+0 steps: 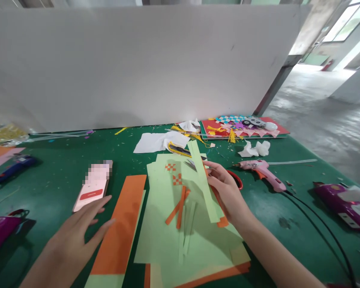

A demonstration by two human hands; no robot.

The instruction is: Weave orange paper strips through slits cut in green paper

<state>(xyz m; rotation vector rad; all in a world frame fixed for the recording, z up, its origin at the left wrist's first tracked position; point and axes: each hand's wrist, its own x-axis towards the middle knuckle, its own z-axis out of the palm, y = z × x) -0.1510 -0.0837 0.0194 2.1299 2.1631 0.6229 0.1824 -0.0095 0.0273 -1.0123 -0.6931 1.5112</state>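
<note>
My right hand [226,192] pinches a long light green paper strip [202,180], with an orange strip [223,222] partly showing behind it. Scissors [237,180] with a red handle lie beside that hand, partly hidden by it. Below is a stack of light green paper sheets [156,240], bearing loose orange strips [180,212], thin green strips [188,228] and small orange checkered pieces [177,179]. My left hand [72,244] has its fingers spread, holding nothing. It hovers between a phone [91,190] and a long orange paper piece [120,236].
A pink glue gun [262,170] with a cord lies right, near a purple tool [345,204]. Farther back are a yellow cutter [180,150], white tissue [150,143] and a red board [279,126] with craft pieces. A grey panel [138,68] borders the green table [69,150].
</note>
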